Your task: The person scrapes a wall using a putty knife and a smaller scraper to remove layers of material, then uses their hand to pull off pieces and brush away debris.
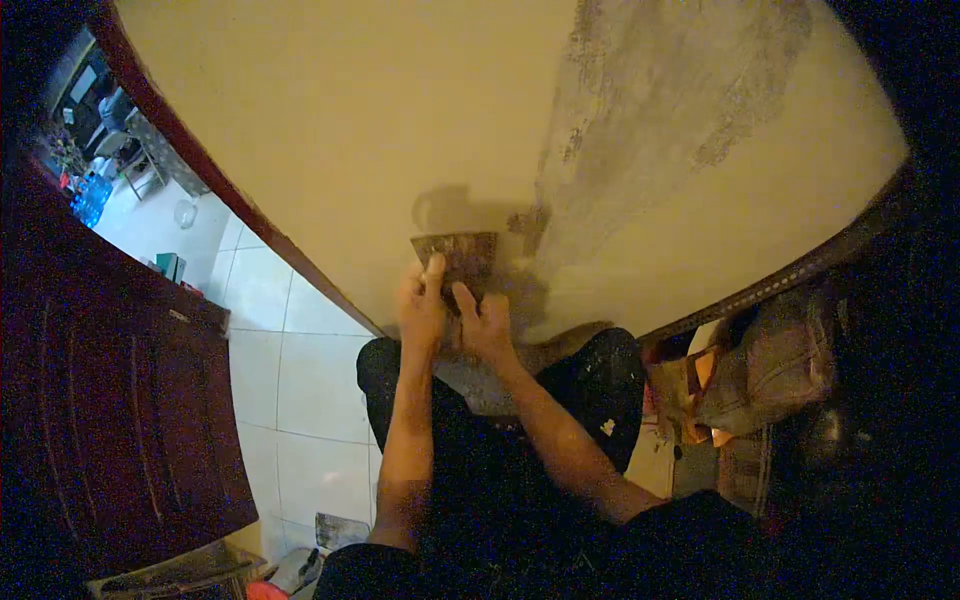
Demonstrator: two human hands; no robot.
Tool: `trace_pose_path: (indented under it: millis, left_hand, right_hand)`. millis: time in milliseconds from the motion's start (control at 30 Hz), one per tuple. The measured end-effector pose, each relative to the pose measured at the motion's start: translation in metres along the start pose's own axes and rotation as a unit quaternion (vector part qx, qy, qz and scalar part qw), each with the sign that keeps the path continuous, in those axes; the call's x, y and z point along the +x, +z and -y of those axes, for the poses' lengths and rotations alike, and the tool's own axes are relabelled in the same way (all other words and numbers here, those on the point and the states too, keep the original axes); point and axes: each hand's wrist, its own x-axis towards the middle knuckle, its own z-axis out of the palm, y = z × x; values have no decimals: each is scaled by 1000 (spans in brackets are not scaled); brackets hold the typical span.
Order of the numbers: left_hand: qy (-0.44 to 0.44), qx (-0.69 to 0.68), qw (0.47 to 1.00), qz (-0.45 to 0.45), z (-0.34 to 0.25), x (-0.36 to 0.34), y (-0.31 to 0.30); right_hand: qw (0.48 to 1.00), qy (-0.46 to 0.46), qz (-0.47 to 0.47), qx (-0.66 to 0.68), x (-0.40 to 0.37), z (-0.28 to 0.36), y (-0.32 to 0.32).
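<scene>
Knees in dark trousers [600, 385] up close; beyond them, the left hand [422, 310] is partly closed on a wide-bladed scraper [460, 249], one digit along the blade; the right hand [486, 322], half curled, is at its lower end, exact hold unclear; the scraper's right at the yellowish wall [330, 110], below a rough grey patch [640, 130]; farther left, pale floor tiles [320, 375].

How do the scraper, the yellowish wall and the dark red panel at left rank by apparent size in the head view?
1. Yellowish wall
2. Dark red panel
3. Scraper, partly covered by fingers
</scene>
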Motion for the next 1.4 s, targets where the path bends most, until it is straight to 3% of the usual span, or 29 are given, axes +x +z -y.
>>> trace_pose_path:
  millis: [67, 100, 200, 267, 400, 500, 533, 600, 667, 733, 767, 833, 867, 933, 967, 1000, 1067, 1100, 1167, 1267, 1400]
  left_hand:
    - [-154, -41, 986, 38, 11, -5, 3]
    - [-92, -122, 988, 33, 14, -4, 10]
    - [-124, -11, 992, 38, 15, -5, 13]
    - [-102, -41, 994, 27, 10, -7, 18]
    - [-100, -48, 993, 29, 30, -5, 18]
    - [-68, -100, 992, 19, 5, -3, 20]
    - [-70, -100, 992, 20, -3, 4, 18]
    - [-164, 20, 986, 19, -14, 16, 12]
    - [-144, -36, 989, 18, -13, 12, 12]
    - [74, 8, 997, -30, -14, 5, 16]
    - [80, 6, 996, -32, -15, 1, 17]
    - [-194, -17, 981, 11, -16, -4, 19]
    - [-191, -17, 981, 10, -7, -5, 22]
    - [-80, -22, 996, 23, -16, -7, 27]
    - [-135, 51, 989, 34, -22, -16, 28]
    - [-135, 50, 989, 35, -12, -18, 33]
    - [69, 73, 994, -33, 19, -19, 42]
    - [71, 74, 994, -32, 13, -17, 41]
    - [-80, -27, 996, 22, 4, -13, 38]
    - [-104, -55, 993, 9, -9, -13, 40]
    - [-86, -31, 995, 26, -14, -12, 38]
  right_hand:
    - [998, 46, -24, -21, -12, -22, 3]
    - [998, 48, -24, -20, -13, -21, 1]
    - [999, 1, -42, -31, -15, -10, -8]
    - [996, 70, -54, 6, -6, 4, -12]
    - [997, 29, -71, 21, -8, -12, -5]
    - [996, 26, -89, 8, 1, -24, 0]
    - [996, 4, -83, -10, 10, -9, -5]
    - [996, -7, -78, -30, 17, 11, -12]
    - [993, -52, -88, 55, 25, 23, -13]
    - [995, -42, -78, 42, 18, 28, -17]
    - [997, -29, -67, 26, 12, 30, -21]
    - [997, -13, -65, -33, -5, 2, -20]
    - [994, 14, -58, -93, -10, -11, -19]
    - [996, 29, -61, -52, -16, -17, -22]
    - [997, 43, -65, -13, -18, -21, -24]
    - [997, 43, -67, -13, -16, -16, -27]
    - [994, 30, -78, 65, -11, 3, -34]
    - [994, 29, -80, 65, -10, 4, -36]
    - [995, 49, -59, 62, -9, 3, -38]
    - [995, 31, -89, 32, -10, 4, -36]
    - [997, 34, -61, 34, -8, -1, -34]
